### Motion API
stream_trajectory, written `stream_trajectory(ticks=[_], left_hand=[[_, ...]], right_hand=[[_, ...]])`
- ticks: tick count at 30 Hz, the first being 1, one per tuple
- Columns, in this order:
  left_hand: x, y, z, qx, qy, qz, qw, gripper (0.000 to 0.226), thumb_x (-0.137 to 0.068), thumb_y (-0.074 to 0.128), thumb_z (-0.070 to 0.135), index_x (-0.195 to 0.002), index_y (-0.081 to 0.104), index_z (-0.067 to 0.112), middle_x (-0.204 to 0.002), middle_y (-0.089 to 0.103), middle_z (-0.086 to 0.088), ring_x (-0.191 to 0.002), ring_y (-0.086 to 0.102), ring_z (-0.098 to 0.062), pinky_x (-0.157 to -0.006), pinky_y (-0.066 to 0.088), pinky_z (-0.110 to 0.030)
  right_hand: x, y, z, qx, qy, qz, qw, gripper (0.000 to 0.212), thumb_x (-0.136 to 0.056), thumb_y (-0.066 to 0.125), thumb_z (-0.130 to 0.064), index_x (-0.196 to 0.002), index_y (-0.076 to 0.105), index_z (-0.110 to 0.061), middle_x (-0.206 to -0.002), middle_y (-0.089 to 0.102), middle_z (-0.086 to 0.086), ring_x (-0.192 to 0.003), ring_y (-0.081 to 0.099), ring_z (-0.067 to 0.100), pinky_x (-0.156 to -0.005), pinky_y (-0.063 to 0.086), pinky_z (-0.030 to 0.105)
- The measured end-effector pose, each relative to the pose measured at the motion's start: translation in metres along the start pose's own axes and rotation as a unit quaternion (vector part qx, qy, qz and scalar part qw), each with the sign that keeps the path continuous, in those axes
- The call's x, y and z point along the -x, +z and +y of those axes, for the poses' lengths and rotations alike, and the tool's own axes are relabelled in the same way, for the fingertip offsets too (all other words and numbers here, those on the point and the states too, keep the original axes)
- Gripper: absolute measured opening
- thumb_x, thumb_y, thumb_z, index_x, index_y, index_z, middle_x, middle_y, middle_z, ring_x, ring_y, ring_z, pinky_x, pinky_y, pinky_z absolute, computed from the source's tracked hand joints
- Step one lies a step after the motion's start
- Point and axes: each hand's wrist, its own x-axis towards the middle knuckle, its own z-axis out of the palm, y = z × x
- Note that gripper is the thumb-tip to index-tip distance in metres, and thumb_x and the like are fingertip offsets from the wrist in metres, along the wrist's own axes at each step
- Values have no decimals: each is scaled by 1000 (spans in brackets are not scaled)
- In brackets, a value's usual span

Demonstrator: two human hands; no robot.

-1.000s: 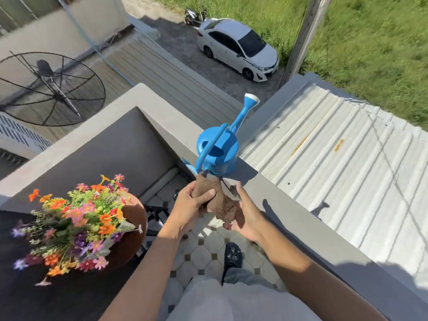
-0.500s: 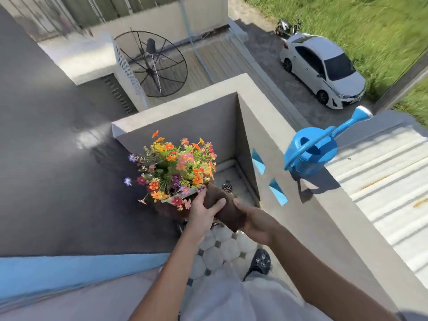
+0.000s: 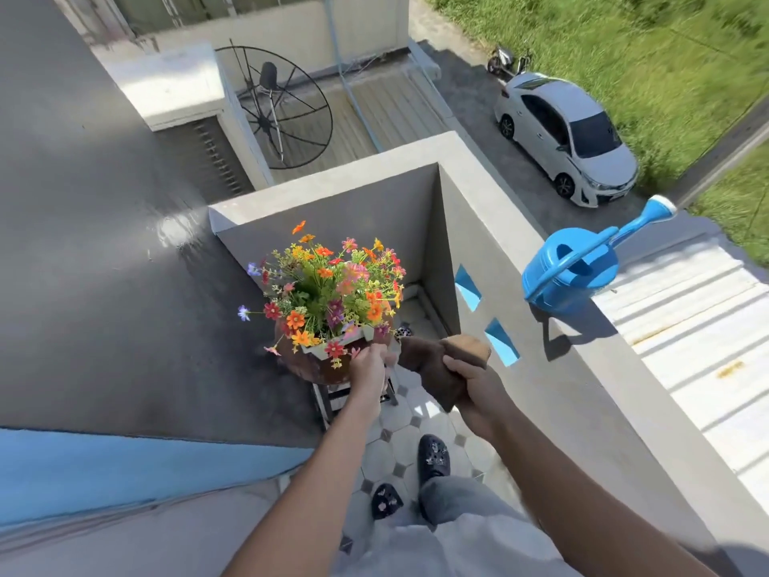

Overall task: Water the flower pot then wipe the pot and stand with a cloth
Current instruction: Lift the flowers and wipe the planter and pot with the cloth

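A round brown flower pot [image 3: 310,369] full of orange, pink and purple flowers [image 3: 331,285] sits on a dark metal stand [image 3: 328,399] in the balcony corner. My left hand [image 3: 368,370] is curled over the pot's near right rim. Just right of the pot, my right hand [image 3: 472,383] grips a brown cloth [image 3: 432,360], which is held apart from the pot. A blue watering can [image 3: 568,279] stands upright on top of the balcony wall, spout pointing right.
The grey balcony wall [image 3: 520,326] with small blue openings runs along the right, and a dark wall [image 3: 104,264] closes the left. The floor is tiled [image 3: 399,426], with my dark shoes on it. Beyond lie a metal roof, a satellite dish and a white car.
My left hand let go of the cloth and moved onto the pot's rim. The cloth is now in my right hand alone. The view swung left toward the pot.
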Motion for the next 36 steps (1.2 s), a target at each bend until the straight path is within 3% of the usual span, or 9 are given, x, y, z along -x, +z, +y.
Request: stream_trajectory(ticks=[4,9,14,17,20,26,31,34,36], left_hand=[[-32,14,9,96,-62,51,992,17,-93,44,26,-87,55,15,-76,66,-7,-43,33,-12,-37,24,-21],[-69,18,26,133,-100,95,981,16,-91,41,21,-79,50,18,-82,59,-7,-48,36,-14,-38,27,-19],[-90,17,29,138,-114,114,977,20,-101,32,13,-94,51,14,-73,52,-3,-57,46,-12,-34,29,-17],[-98,19,27,147,-134,132,971,24,-101,32,10,-85,50,11,-79,52,-5,-63,48,-14,-43,35,-17],[-99,24,27,140,-127,133,973,30,-101,29,4,-77,46,13,-81,47,-7,-65,46,-14,-56,41,-19],[-89,14,47,223,-107,154,957,31,-101,35,9,-72,46,12,-67,48,-5,-53,49,-11,-48,37,-16],[-75,-14,70,257,-90,171,947,28,-103,28,10,-79,41,14,-71,42,-5,-54,38,-11,-38,30,-16],[-53,-34,87,275,-86,143,947,9,-102,39,12,-100,47,12,-86,50,-13,-45,43,-11,-30,30,-12],[-30,-41,104,281,-63,120,950,9,-103,38,13,-102,47,12,-69,56,-12,-29,42,-7,-28,26,-13]], right_hand=[[-19,-15,-5,8,5,18,1000,35,-85,67,-6,-118,59,-2,-103,67,16,-93,63,26,-71,53,33],[-50,-17,-19,27,4,-6,1000,27,-89,66,-14,-112,63,0,-96,63,17,-79,60,23,-63,45,33],[-87,-2,-35,7,53,21,998,14,-85,70,-13,-95,75,-5,-110,71,19,-109,65,36,-104,44,52],[-106,5,-42,-54,75,12,996,30,-86,67,-4,-116,64,-2,-113,71,16,-107,67,28,-101,48,44],[-116,13,-48,-15,71,13,997,58,-74,81,-16,-125,55,-9,-112,73,8,-108,68,23,-102,47,44],[-126,25,-59,65,31,-21,997,52,-65,84,-28,-111,65,-14,-105,76,2,-109,67,21,-110,38,50],[-125,49,-69,92,-5,-20,996,48,-64,82,-31,-107,67,-13,-98,77,2,-98,71,21,-100,49,50],[-116,70,-75,137,-71,-16,988,14,-78,74,-22,-91,73,-16,-91,78,1,-91,73,20,-93,54,46],[-113,87,-82,216,-149,-26,965,13,-81,71,-29,-84,73,-17,-87,77,-1,-87,72,18,-86,58,44]])
